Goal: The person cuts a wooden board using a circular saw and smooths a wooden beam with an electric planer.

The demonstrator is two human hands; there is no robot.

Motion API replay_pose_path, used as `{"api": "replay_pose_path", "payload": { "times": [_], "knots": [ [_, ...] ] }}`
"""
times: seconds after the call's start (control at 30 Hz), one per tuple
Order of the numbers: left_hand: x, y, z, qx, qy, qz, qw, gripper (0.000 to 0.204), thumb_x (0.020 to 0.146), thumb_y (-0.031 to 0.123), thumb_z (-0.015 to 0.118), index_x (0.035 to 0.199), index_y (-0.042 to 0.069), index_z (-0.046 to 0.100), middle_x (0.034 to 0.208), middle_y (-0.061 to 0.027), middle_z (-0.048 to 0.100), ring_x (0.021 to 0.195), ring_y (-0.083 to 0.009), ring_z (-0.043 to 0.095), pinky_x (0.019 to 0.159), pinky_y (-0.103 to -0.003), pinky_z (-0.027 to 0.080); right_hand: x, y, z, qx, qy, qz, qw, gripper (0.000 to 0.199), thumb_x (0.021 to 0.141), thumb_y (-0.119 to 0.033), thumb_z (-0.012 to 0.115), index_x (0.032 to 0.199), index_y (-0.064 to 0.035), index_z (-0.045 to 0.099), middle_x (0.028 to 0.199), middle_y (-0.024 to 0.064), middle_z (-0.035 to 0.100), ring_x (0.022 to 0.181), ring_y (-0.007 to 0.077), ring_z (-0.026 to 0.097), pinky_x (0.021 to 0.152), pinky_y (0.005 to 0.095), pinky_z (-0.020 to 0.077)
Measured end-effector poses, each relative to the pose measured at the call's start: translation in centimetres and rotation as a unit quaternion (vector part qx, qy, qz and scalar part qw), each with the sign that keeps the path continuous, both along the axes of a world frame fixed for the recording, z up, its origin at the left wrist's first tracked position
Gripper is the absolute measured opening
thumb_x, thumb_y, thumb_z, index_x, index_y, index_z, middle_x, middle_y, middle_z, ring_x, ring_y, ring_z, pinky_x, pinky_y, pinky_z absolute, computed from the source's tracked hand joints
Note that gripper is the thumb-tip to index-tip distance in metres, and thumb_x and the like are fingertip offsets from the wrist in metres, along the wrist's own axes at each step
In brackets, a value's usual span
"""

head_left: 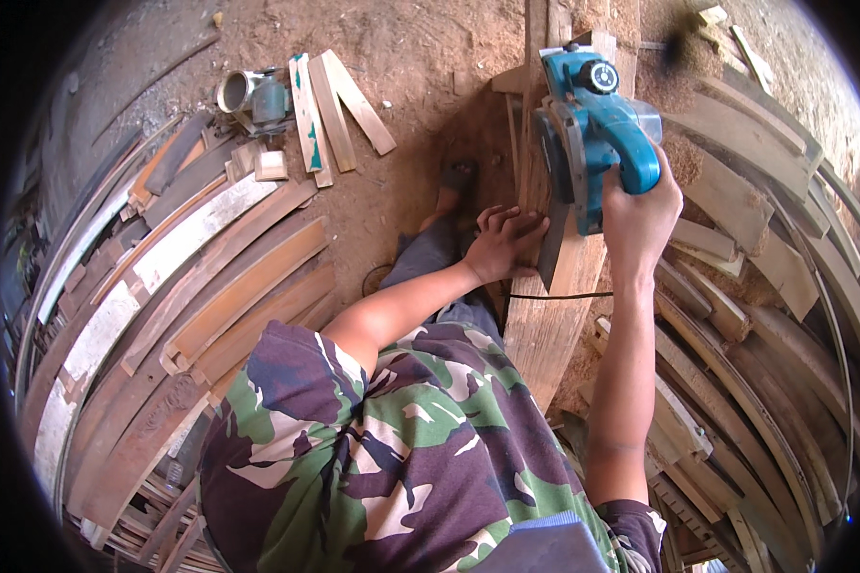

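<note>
A blue electric planer (583, 124) with a black knob sits on a thin, dark wooden board (555, 250). My right hand (645, 205) is closed around the planer's rear handle. To the left of the planer, my left hand (506, 244) has its fingers bent against the near end of the dark board; the thumb side is partly hidden. Under the board runs a long, pale wooden beam (547, 334), pointing away from me. A black cord (559, 296) crosses that beam just below the board's near tip.
Stacked planks (229, 277) fill the left side, and more boards (745, 334) with shavings lie along the right. Several short wooden strips (330, 110) rest on the dirt floor beside a greenish metal tool (269, 100). My foot (459, 175) is left of the beam.
</note>
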State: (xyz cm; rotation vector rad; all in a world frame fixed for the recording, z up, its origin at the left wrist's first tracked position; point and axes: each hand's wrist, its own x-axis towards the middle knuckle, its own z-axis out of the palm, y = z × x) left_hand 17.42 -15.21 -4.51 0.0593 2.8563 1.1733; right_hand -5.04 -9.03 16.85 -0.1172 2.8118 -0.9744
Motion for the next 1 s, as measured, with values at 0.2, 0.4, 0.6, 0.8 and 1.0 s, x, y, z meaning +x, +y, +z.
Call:
{"api": "replay_pose_path", "payload": {
  "times": [0.2,0.4,0.6,0.8,1.0],
  "knots": [
    [0.2,0.1,-0.2,-0.005,0.007,0.0,1.0,0.106,0.063,0.061,0.086,0.156,0.025,0.051,0.15,-0.0063,0.048,0.139,-0.0355,0.039,0.118,-0.056,0.024,-6.3,-2.9,-1.3,0.012,0.097,0.039,0.994,0.032,0.079,-0.015,0.073,0.109,-0.0027,0.075,0.084,0.0231,0.073,0.084,0.0429,0.073,0.075,0.0467,0.0566],
    [-0.3,0.0,0.3,-0.023,0.026,0.007,0.999,0.105,0.064,0.06,0.086,0.156,0.022,0.051,0.153,-0.0076,0.045,0.138,-0.0344,0.039,0.117,-0.055,0.024,-13.2,-7.6,-0.4,-0.04,0.103,-0.007,0.994,0.032,0.079,-0.012,0.069,0.108,-0.0008,0.076,0.096,0.0249,0.076,0.093,0.0412,0.075,0.084,0.0458,0.0581],
    [-0.8,-0.9,2.1,-0.032,0.024,-0.029,0.999,0.097,0.073,0.054,0.084,0.157,0.019,0.049,0.15,-0.0085,0.048,0.139,-0.0328,0.039,0.117,-0.054,0.024,-9.3,-0.1,-1.9,-0.115,0.002,-0.012,0.993,0.026,0.08,-0.033,0.081,0.085,-0.0081,0.074,0.068,0.0061,0.064,0.064,0.016,0.06,0.06,0.0337,0.0452],
    [-4.2,-1.8,2.4,0.101,0.063,0.116,0.986,0.075,0.091,0.031,0.074,0.156,0.007,0.045,0.131,-0.018,0.055,0.122,-0.0365,0.055,0.109,-0.05,0.04,13.8,12.8,4.0,-0.162,-0.113,-0.155,0.968,0.035,0.084,-0.03,0.089,0.102,-0.0018,0.076,0.071,-0.0001,0.063,0.058,0.0074,0.051,0.052,0.0277,0.0407],
    [-14.3,4.6,5.1,0.196,-0.03,0.33,0.923,0.117,0.081,0.029,0.081,0.166,0.002,0.005,0.154,-0.0433,0.031,0.143,-0.055,0.039,0.12,-0.054,0.036,34.7,22.9,6.8,-0.088,-0.183,-0.31,0.929,0.032,0.086,-0.022,0.087,0.106,0.0002,0.075,0.076,-0.0003,0.065,0.059,0.0082,0.052,0.053,0.0278,0.0419]
  ]
}}
